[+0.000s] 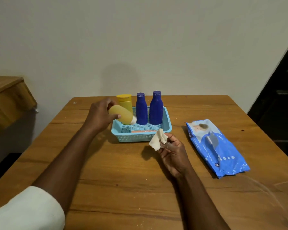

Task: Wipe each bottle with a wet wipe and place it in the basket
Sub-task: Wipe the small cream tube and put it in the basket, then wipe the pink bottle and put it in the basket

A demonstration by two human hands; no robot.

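Observation:
My left hand (101, 116) grips a pale yellow bottle (122, 115) with a white cap, tilted cap-down over the left end of the light blue basket (140, 136). Inside the basket stand a darker yellow bottle (124, 101) at the back left and two blue bottles (141, 109) (156, 107) side by side. A flat orange item lies on the basket floor. My right hand (172, 151) holds a crumpled white wet wipe (158, 139) just in front of the basket's right corner.
A blue pack of wet wipes (218, 147) lies on the wooden table (116, 176) to the right of my right hand. A wall stands right behind the table. Wooden furniture (7, 97) sits off to the left.

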